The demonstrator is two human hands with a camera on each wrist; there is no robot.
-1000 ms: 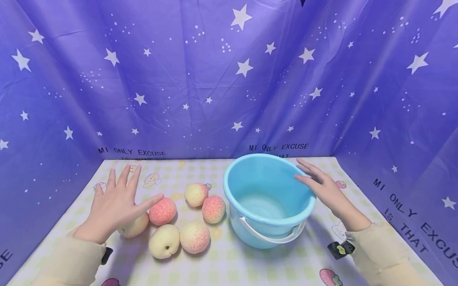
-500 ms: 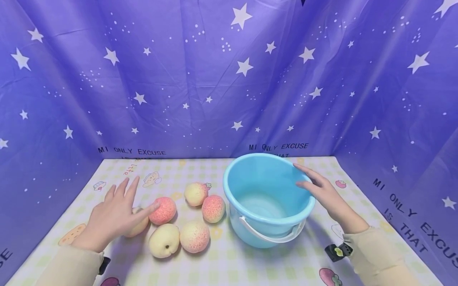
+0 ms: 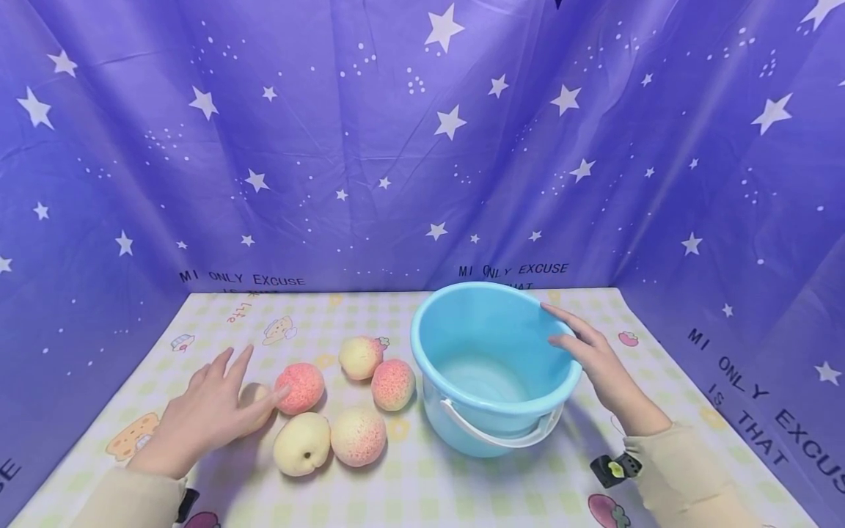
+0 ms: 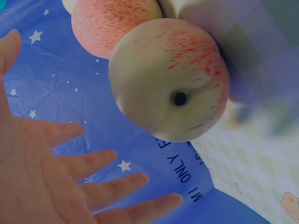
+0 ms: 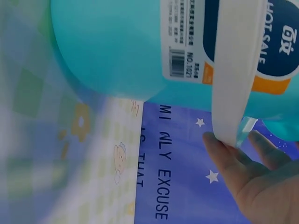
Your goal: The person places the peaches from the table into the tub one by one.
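Purple star-print curtain fills the upper frame. Checked counter spans the lower half, carrying the goods. Blue bucket stands upright right of frame centre, probably there to suit the near hand. Right grip is narrow on its rim, thumb over the inside, fingers along the outer edge. Reads as steadying, since the base looks flat on the counter. Left grip, lower left, is wide and holding nothing; spread looks sized for something round. White handle hangs down the near side, off the mouth. Six peaches cluster left of the bucket, likely for left-side reach: pale peach partly hidden under the left grip, contact can't be told; pink peach at the thumb tip; other four toward the bucket.
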